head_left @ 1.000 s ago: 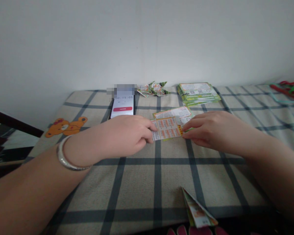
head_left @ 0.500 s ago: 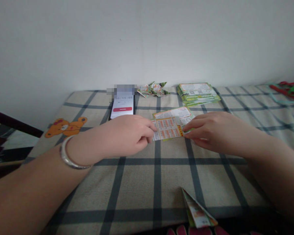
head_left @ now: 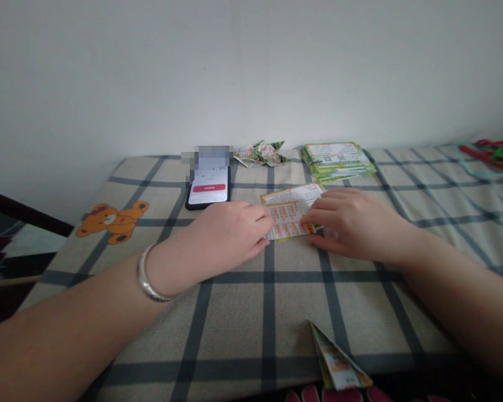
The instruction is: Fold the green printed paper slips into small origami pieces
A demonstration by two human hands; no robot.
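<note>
Both hands [head_left: 235,231] touch printed paper [head_left: 287,215], grip unclear, on plaid tablecloth [head_left: 235,321] before a pale wall [head_left: 251,72].

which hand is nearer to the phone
Left. The left hand is close to the near end of the phone, at the left side of the printed paper; the right hand is farther to the phone's right, at the paper's right side.

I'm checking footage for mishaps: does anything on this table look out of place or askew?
The folded paper seems oddly placed: at the near edge of the table, perhaps overhanging, apart from the folded pieces by the wall. The card stack is uneven, its edges misaligned.
</note>
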